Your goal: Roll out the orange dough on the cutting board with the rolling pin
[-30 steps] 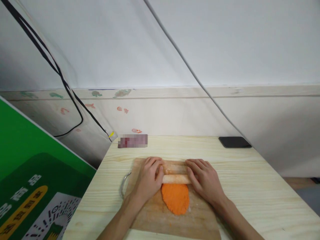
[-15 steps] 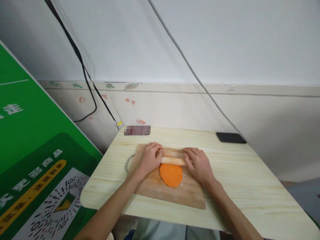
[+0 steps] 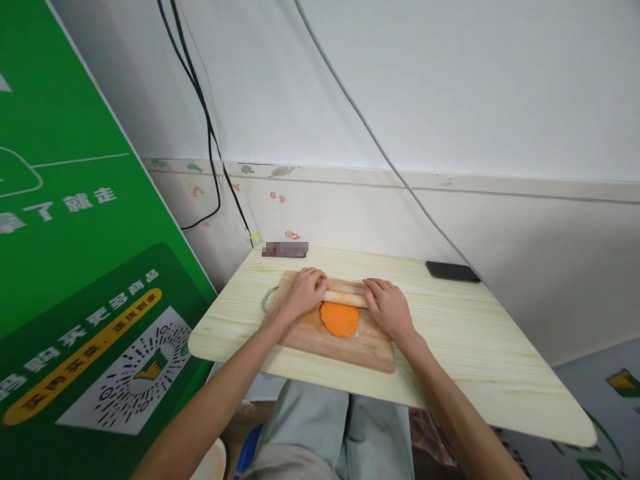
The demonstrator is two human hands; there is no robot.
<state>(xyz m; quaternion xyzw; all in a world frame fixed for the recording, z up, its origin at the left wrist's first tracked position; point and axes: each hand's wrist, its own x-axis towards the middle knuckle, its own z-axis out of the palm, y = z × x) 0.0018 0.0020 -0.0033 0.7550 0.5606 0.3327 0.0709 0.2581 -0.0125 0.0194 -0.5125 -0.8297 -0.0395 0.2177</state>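
A pale wooden rolling pin (image 3: 346,298) lies crosswise at the far edge of a flat, roundish piece of orange dough (image 3: 340,320). My left hand (image 3: 307,292) is curled over the pin's left end, and my right hand (image 3: 389,307) is closed over its right end. Beneath them is a wooden cutting board (image 3: 320,345) with a metal handle (image 3: 269,297) on its left side. Whitish smears, like flour, mark the board near the dough. Both ends of the pin are hidden by my fingers.
The board rests on a light wood-grain table (image 3: 460,353). A black phone (image 3: 453,271) lies at the back right, and a blurred-out flat object (image 3: 285,249) at the back left. Cables run down the wall (image 3: 350,207). A green printed panel (image 3: 90,200) stands left.
The view has tilted down and turned left, so more of the green panel and my legs show. My hands keep hold of the rolling pin by the dough's far edge.
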